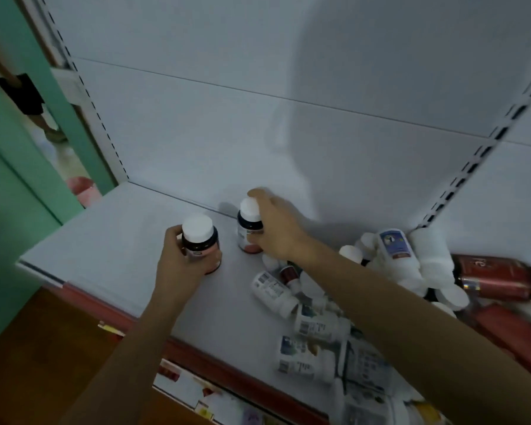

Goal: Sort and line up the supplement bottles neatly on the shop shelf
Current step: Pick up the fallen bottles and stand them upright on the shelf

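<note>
Bottles [201,245], dark, cylindrical, smooth white caps [197,225]

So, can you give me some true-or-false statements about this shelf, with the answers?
1. The left hand grips the left bottle and the right hand grips the right bottle, both dark with white caps. True.
2. Those two bottles lie on their sides. False: both are upright.
3. White bottles lie in a jumble at the right of the shelf. True.
4. A red can stands upright between the hands. False: the red can lies on its side at the far right.
</note>
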### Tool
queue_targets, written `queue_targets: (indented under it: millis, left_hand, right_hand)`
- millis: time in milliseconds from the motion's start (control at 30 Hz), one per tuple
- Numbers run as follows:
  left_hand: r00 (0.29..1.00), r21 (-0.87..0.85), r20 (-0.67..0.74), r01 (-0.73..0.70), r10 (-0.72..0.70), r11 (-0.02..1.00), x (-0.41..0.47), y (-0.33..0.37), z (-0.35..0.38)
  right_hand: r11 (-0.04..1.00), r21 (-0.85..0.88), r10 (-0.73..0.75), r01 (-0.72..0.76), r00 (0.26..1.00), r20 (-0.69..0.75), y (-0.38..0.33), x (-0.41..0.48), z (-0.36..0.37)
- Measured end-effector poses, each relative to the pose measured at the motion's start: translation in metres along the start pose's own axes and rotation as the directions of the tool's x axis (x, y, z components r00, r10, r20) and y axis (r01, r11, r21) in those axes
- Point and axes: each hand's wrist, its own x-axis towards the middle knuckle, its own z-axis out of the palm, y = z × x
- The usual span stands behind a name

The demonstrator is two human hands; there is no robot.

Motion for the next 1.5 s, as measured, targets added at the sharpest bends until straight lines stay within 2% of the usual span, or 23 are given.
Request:
queue_targets:
  millis: [100, 167, 233, 300, 333, 367, 400, 467, 533, 567, 600, 700, 767, 833, 933, 1033, 1100, 1167, 1267, 1333, 1400, 1500]
  left_hand:
    - [0.998, 0.004, 0.036, -0.042, 0.042, 0.999, 0.004, -0.002, 0.005]
    - [0.994, -0.046, 0.093, -0.050, 0.054, 0.998, 0.006, -0.001, 0.011]
    - [0.989, -0.107, 0.143, -0.023, 0.038, 0.994, 0.003, 0.002, 0.017]
    - [0.993, -0.010, 0.047, -0.105, 0.106, 0.994, -0.007, 0.004, 0.018]
    - [0.977, 0.083, -0.023, -0.208, 0.210, 0.975, -0.014, 0.004, 0.015]
    - [0.937, 0.160, -0.067, -0.329, 0.343, 0.931, -0.023, 0.007, 0.012]
    - [0.885, 0.196, -0.045, -0.447, 0.463, 0.873, -0.031, 0.012, 0.009]
    - [0.756, 0.166, 0.199, -0.654, 0.624, 0.738, -0.041, 0.026, 0.008]
    - [0.558, 0.139, 0.504, -0.806, 0.660, 0.575, -0.038, 0.034, 0.019]
    - [0.475, 0.145, 0.596, -0.857, 0.648, 0.494, -0.034, 0.037, 0.028]
    - [0.430, 0.163, 0.648, -0.884, 0.628, 0.438, -0.029, 0.041, 0.040]
    - [0.345, 0.255, 0.769, -0.938, 0.538, 0.237, -0.011, 0.061, 0.076]
    - [0.271, 0.265, 0.902, -0.962, 0.336, 0.064, 0.006, 0.073, 0.096]
    - [0.203, 0.209, 0.974, -0.977, 0.098, -0.049, 0.020, 0.083, 0.108]
    - [0.131, 0.127, 0.991, -0.980, -0.012, -0.155, 0.029, 0.082, 0.118]
    - [0.105, 0.106, 0.994, -0.989, 0.012, -0.103, 0.029, 0.082, 0.116]
    - [0.149, 0.148, 0.985, -0.989, 0.086, 0.015, 0.031, 0.086, 0.105]
    - [0.247, 0.200, 0.951, -0.949, 0.184, 0.243, 0.032, 0.090, 0.089]
    - [0.482, 0.207, 0.814, -0.761, 0.323, 0.615, 0.019, 0.094, 0.069]
    - [0.614, 0.128, 0.686, -0.629, 0.389, 0.767, 0.002, 0.094, 0.065]
    - [0.674, 0.019, 0.603, -0.548, 0.428, 0.836, -0.019, 0.095, 0.071]
    - [0.648, -0.036, 0.614, -0.547, 0.450, 0.837, -0.045, 0.106, 0.093]
  right_hand:
    - [0.982, 0.181, 0.076, -0.060, 0.994, -0.082, 0.009, -0.010, -0.008]
    - [0.981, 0.173, 0.111, -0.090, 0.987, -0.117, 0.016, -0.026, -0.022]
    - [0.996, -0.036, 0.073, -0.077, 0.991, -0.111, 0.021, -0.048, -0.039]
    - [0.969, -0.249, 0.019, 0.001, 0.997, 0.080, 0.022, -0.074, -0.055]
    - [0.948, -0.314, 0.008, 0.055, 0.981, 0.196, 0.022, -0.087, -0.059]
    - [0.926, -0.361, -0.005, 0.110, 0.960, 0.279, 0.023, -0.098, -0.059]
    - [0.898, -0.406, -0.040, 0.171, 0.950, 0.311, 0.022, -0.109, -0.058]
    - [0.825, -0.512, -0.125, 0.238, 0.961, 0.246, 0.027, -0.124, -0.051]
    - [0.805, -0.564, -0.125, 0.184, 0.982, 0.142, 0.034, -0.131, -0.052]
    - [0.805, -0.570, -0.098, 0.163, 0.985, 0.144, 0.037, -0.134, -0.053]
    - [0.806, -0.573, -0.075, 0.149, 0.986, 0.150, 0.038, -0.136, -0.053]
    - [0.786, -0.607, -0.007, 0.115, 0.984, 0.177, 0.043, -0.138, -0.046]
    - [0.799, -0.590, -0.015, 0.120, 0.984, 0.180, 0.045, -0.137, -0.040]
    - [0.792, -0.600, -0.010, 0.117, 0.984, 0.179, 0.049, -0.136, -0.036]
    - [0.762, -0.633, -0.038, 0.132, 0.986, 0.161, 0.048, -0.136, -0.030]
    - [0.779, -0.616, -0.042, 0.114, 0.991, 0.129, 0.043, -0.140, -0.028]
    - [0.811, -0.583, 0.007, 0.054, 0.995, 0.103, 0.043, -0.144, -0.036]
    - [0.868, -0.497, 0.037, -0.011, 0.998, 0.041, 0.044, -0.152, -0.048]
    - [0.971, -0.236, 0.004, -0.038, 0.990, -0.140, 0.041, -0.164, -0.067]
    - [0.992, -0.117, 0.022, -0.054, 0.966, -0.259, 0.038, -0.171, -0.079]
    - [0.996, 0.010, 0.087, -0.090, 0.924, -0.373, 0.037, -0.182, -0.092]
    - [0.980, 0.161, 0.186, -0.118, 0.835, -0.517, 0.046, -0.218, -0.112]
